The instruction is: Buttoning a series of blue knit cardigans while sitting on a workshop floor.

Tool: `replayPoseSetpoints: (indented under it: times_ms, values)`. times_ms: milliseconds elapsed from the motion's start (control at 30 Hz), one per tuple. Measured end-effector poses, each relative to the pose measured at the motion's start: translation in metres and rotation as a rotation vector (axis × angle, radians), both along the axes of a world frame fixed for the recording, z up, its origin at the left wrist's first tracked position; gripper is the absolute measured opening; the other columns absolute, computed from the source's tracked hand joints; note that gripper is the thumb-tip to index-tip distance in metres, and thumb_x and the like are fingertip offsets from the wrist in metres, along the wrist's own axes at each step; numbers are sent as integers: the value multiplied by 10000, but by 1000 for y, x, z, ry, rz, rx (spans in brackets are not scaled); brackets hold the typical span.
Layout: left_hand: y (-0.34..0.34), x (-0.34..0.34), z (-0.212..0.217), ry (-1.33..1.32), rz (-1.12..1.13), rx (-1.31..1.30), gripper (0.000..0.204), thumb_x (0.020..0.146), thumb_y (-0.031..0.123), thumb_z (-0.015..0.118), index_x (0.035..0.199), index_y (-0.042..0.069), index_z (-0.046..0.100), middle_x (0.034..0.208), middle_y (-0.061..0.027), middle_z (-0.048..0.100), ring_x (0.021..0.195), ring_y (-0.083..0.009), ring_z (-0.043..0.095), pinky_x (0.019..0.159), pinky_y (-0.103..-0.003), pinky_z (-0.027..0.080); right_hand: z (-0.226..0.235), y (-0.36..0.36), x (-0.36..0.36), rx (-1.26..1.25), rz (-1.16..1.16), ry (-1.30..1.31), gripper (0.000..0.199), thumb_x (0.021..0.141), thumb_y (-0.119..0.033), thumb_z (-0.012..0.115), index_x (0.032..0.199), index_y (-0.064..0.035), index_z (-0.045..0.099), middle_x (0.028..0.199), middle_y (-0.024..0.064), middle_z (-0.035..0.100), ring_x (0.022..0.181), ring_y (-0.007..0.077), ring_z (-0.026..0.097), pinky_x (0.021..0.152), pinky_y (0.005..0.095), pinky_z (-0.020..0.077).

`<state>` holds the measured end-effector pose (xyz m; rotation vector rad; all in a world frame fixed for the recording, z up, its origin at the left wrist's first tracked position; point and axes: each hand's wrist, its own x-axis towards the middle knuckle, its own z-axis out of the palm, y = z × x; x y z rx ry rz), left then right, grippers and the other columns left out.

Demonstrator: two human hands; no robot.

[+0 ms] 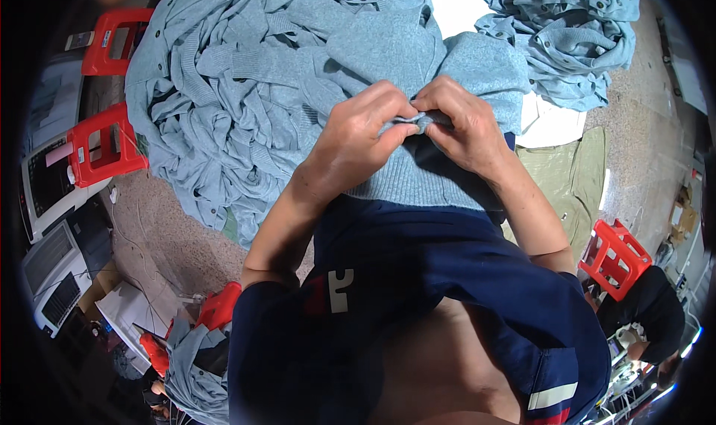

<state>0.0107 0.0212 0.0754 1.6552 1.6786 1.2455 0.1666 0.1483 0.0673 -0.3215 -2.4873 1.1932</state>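
Note:
A light blue knitted garment [418, 59] lies across my lap and reaches forward onto a big heap of the same blue knitwear [224, 89]. My left hand [358, 130] and my right hand [459, 123] meet at a small fold of its edge [418, 120]. Both pinch that fold between thumb and fingers, knuckles nearly touching. What sits inside the fold is hidden by my fingers. My dark blue shirt [418, 276] fills the lower middle of the view.
A second pile of blue buttoned knitwear [574, 29] lies at the upper right. Red plastic stools stand at the left [104, 145], upper left [112, 41] and right [615, 257]. Grey machines [52, 201] line the left edge. A person in black [649, 313] sits at the lower right.

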Motion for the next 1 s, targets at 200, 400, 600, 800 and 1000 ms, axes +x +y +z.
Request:
replayPoseSetpoints:
  times_ms: [200,400,600,800,1000]
  values:
    - [3,-8,-6,-221,47,-124,162,811,99,704,867,-20,610,788,-132,606,674,-273,600,604,-346,480,-5,-2,-2,13,-43,87,228,679,54,657,868,-14,548,849,99,581,757,278,616,624,346,491]
    - [5,-9,-9,42,17,-50,127,762,47,727,821,-10,630,745,-102,610,628,-236,591,563,-323,454,-11,0,-2,30,-90,101,231,668,55,653,855,-15,536,845,93,587,738,274,611,604,337,485]
    - [22,4,-50,584,348,209,94,738,66,687,770,33,605,653,-81,548,588,-265,568,532,-375,437,-24,-3,-13,247,-186,106,332,681,28,657,984,-44,541,995,98,560,806,280,592,664,353,472]
    - [-15,-25,-78,160,431,-229,186,828,230,701,843,60,628,769,-145,659,671,-331,633,590,-386,475,-44,-6,36,434,-145,-113,457,705,-146,753,1101,-62,542,1082,119,528,988,303,533,836,406,413]
    - [-64,-50,-103,-222,323,-367,195,801,168,744,857,14,639,785,-49,639,729,-148,593,680,-294,456,-65,-4,33,442,-47,-219,398,731,-110,700,1086,-52,529,1068,115,554,978,281,572,831,379,441]
